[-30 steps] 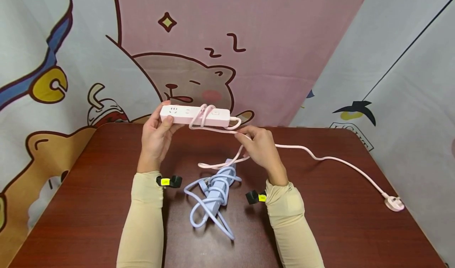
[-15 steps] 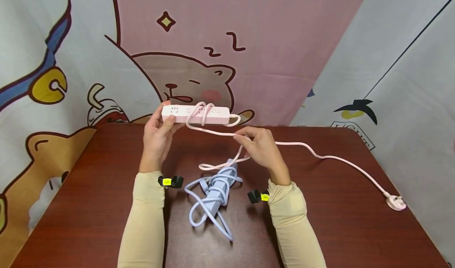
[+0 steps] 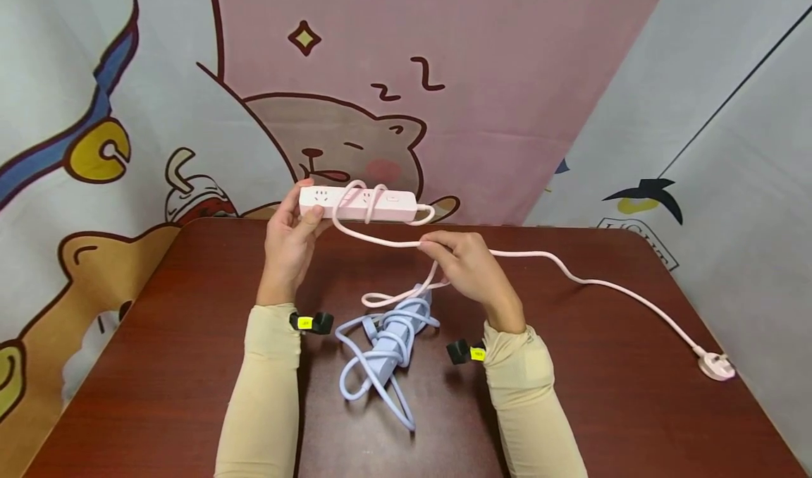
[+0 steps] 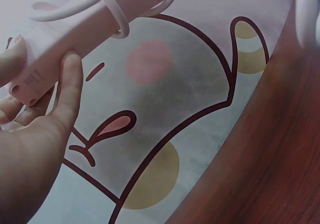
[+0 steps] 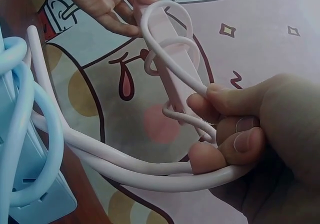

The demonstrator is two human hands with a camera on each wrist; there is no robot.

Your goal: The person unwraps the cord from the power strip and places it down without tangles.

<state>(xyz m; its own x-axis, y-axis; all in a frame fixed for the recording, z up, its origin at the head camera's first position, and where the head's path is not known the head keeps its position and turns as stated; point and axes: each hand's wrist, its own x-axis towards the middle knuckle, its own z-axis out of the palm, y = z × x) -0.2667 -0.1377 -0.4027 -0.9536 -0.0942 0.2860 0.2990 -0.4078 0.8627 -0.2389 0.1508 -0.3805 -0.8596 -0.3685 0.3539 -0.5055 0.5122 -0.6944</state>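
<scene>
My left hand (image 3: pixel 290 242) grips the left end of a pink power strip (image 3: pixel 402 206), raised above the far table edge. Its thumb lies on the front, as the left wrist view also shows on the strip (image 4: pixel 65 39). The strip's pink cord (image 3: pixel 383 241) loops around its middle. My right hand (image 3: pixel 472 270) pinches that cord to the right of the strip. In the right wrist view, more cord (image 5: pixel 150 176) passes through the curled fingers. Below, a slack loop (image 3: pixel 380 299) hangs by a blue power strip (image 3: pixel 388 354) wrapped in its own blue cord.
The pink cord runs right across the brown table (image 3: pixel 609 407) to its plug (image 3: pixel 717 365) near the right edge. A printed cartoon cloth (image 3: pixel 507 97) hangs behind the table. Black wrist cameras (image 3: pixel 317 323) sit at both cuffs.
The cord's lower turn on the pink strip has shifted left, so the loops stand wider apart. Both hands keep their hold, and the right hand dips slightly. The whole view has drifted a little.
</scene>
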